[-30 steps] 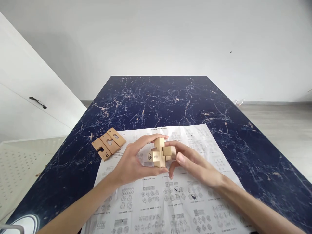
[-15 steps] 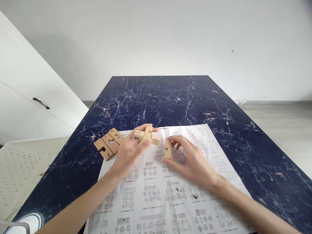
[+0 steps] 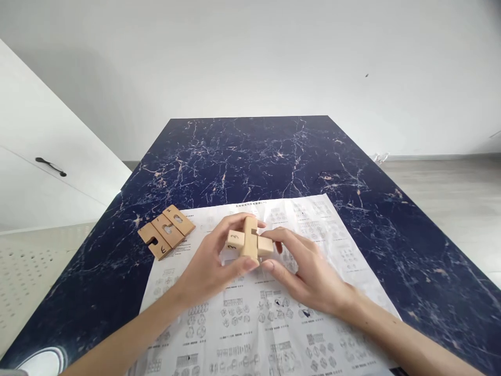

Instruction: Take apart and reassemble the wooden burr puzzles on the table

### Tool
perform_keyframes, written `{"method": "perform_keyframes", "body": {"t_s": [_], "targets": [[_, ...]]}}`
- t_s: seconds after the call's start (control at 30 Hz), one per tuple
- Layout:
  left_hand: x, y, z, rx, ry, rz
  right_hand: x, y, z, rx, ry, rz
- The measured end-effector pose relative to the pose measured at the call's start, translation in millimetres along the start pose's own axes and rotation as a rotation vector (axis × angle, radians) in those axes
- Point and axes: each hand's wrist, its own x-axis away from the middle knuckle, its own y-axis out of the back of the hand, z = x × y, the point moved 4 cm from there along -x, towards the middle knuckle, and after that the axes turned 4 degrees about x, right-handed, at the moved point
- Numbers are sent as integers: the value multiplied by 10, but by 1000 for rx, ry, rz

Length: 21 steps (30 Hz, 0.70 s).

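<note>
I see the crossed wooden blocks [image 3: 251,248] just below the middle of the frame, over the big paper [image 3: 289,292]. The left hand [image 3: 205,266] pinches them. The right hand [image 3: 313,269] curls by their right end; I can't tell if it grips.

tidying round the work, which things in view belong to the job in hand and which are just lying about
Likely belong:
- wooden blocks in the left hand, right hand alongside
- printed diagram sheet beneath

Apparently just lying about:
- three flat wooden pieces, untouched, perhaps related
- round white object, lower left
- white perforated item, left
</note>
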Motion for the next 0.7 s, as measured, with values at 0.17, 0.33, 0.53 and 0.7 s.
{"method": "perform_keyframes", "body": {"t_s": [0.17, 0.33, 0.53, 0.7], "targets": [[12, -20, 24, -24, -70, 18, -1, -29, 31, -87, -46, 25], [37, -5, 55, -30, -68, -28, -9, -32, 65, 27, -16, -40], [17, -4, 84, -16, -97, 17, -21, -12, 79, -23, -36, 17], [7, 7, 60, -55, -175, 15, -33, 10, 75, 25, -9, 18]]}}
